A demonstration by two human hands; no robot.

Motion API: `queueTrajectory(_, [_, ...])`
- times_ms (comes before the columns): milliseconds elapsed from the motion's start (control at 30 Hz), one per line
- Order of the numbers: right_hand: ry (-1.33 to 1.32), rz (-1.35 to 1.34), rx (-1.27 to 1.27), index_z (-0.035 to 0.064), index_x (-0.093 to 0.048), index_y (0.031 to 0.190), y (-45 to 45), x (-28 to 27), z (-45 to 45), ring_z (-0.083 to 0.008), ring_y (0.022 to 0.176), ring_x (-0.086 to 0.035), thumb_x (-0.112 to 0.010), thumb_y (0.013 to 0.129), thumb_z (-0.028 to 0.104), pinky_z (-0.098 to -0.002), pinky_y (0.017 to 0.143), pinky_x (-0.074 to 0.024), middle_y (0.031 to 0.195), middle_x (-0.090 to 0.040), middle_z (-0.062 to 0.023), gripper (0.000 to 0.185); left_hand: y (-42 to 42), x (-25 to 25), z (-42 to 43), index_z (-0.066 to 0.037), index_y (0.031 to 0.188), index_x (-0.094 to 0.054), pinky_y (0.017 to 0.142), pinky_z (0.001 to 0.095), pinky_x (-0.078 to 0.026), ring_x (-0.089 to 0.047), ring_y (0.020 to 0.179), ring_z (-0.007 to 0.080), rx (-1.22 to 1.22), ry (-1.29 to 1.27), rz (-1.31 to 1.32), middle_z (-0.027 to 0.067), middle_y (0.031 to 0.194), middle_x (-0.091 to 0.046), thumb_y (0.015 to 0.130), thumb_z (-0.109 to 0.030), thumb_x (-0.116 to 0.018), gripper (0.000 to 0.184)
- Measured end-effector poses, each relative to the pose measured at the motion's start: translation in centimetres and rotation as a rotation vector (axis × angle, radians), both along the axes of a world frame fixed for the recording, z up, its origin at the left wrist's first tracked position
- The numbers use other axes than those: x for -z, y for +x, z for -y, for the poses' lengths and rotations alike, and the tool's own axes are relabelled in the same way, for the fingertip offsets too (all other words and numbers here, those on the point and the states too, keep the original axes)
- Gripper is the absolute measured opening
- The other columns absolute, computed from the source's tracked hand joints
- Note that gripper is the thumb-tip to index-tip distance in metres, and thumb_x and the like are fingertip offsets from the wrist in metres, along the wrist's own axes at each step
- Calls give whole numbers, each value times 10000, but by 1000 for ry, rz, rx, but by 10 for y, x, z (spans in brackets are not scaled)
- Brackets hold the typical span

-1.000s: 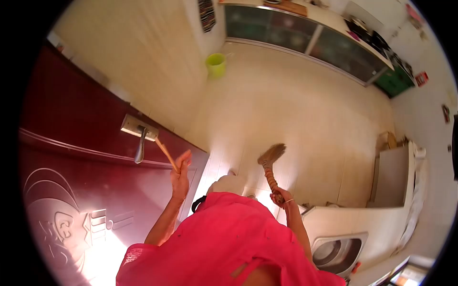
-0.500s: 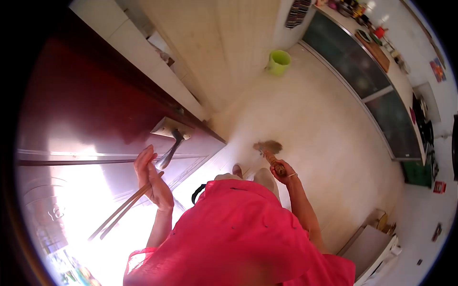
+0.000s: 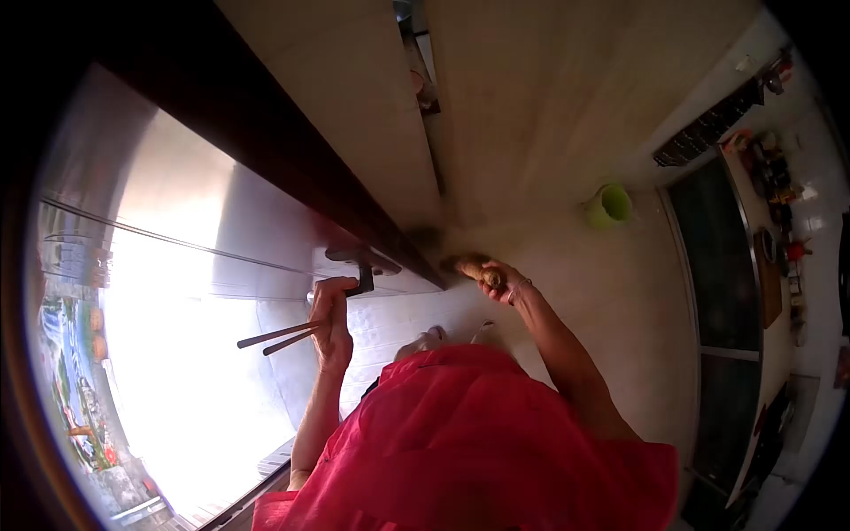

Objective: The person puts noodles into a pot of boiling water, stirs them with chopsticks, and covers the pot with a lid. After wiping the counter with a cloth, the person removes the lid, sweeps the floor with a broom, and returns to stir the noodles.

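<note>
Two thin wooden sticks (image 3: 279,337) poke out to the left from my left hand (image 3: 332,326), which is closed around them. The fingers of that hand are up at the door handle (image 3: 364,276), touching or nearly touching it. My right hand (image 3: 501,283) grips the short, wrapped handle of a small brush broom (image 3: 482,271). The broom's dark bristles point left, low near the door's edge, and are partly hidden in shadow.
The glossy door (image 3: 283,230) stands on the left with strong glare. A green bucket (image 3: 611,205) is on the floor by the wall. Glass-fronted cabinets (image 3: 717,257) with a cluttered counter line the right. My feet show below my hands.
The view has turned left, so the bucket and cabinets appear farther right. My left hand has come up to the door handle with the sticks. The broom is now closer to the door's edge.
</note>
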State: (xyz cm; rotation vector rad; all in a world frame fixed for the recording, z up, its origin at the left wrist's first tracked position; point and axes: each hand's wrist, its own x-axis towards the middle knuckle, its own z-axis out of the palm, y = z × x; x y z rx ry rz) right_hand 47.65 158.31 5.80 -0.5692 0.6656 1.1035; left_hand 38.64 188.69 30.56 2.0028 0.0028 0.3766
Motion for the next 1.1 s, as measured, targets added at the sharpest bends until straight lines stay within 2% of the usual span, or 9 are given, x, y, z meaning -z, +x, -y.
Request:
queueTrajectory(200, [-106,221,-111,47,-614,928,107,-8,-93,-140,656,-622,-636,817,331,-249,496,-524,787,-631,-81,306,2,24,-10,-7,909,-579,782,273,-396,-533,838,205,-22,-7,36,94,873,-559,848,79,-411,199])
queueTrajectory(233, [-202,254,-65,37,-613,941,117,-28,-115,-141,684,-627,-635,826,331,-253,514,-530,806,-634,-78,317,5,33,-11,-26,884,-589,597,239,-330,-431,717,115,-37,-12,116,28,849,-542,879,-11,-423,167])
queueTrajectory(367, [-176,466,-163,35,-611,951,175,-42,-182,-145,704,-628,-631,832,331,-259,530,-535,824,-635,-78,320,6,27,-7,-16,873,-605,602,254,-341,-434,685,134,-45,-15,148,41,808,-546,829,40,-433,186])
queueTrajectory(433, [-141,569,-192,34,-609,956,192,-42,-199,-146,714,-628,-629,835,331,-262,538,-537,833,-635,-78,321,4,35,-17,10,895,-585,765,310,-406,-528,814,231,6,1,99,116,862,-572,802,103,-441,195])
queueTrajectory(833, [-19,1467,-204,28,-603,984,159,-73,-145,-157,774,-632,-616,852,330,-281,587,-550,888,-638,-77,330,9,37,-25,0,926,-588,767,312,-413,-538,819,232,122,21,155,109,873,-572,811,88,-436,209])
queueTrajectory(933, [-83,1449,-170,26,-601,992,134,-67,-126,-159,789,-633,-613,856,330,-285,599,-553,902,-638,-77,333,10,43,-28,-2,922,-576,791,307,-421,-538,846,219,141,53,125,98,896,-557,876,35,-409,177])
queueTrajectory(1000, [-27,888,-278,28,-590,1082,152,68,-64,-184,744,-638,-545,896,277,-320,650,-553,899,-650,-103,314,11,44,-29,-5,925,-576,800,310,-426,-541,865,218,160,63,142,99,906,-560,885,30,-403,181])
queueTrajectory(1067, [-324,556,-71,36,-576,1061,66,-10,-47,-207,890,-631,-562,890,315,-368,761,-540,1013,-638,-104,328,11,45,-30,-8,933,-576,808,315,-434,-546,890,215,176,87,123,102,923,-564,901,16,-403,178])
queueTrajectory(1100, [-305,521,-41,36,-571,1072,40,5,-30,-211,894,-630,-554,894,313,-372,774,-536,1013,-638,-107,329,13,48,-33,-3,972,-565,782,327,-420,-514,874,231,206,76,124,107,938,-550,843,72,-386,233])
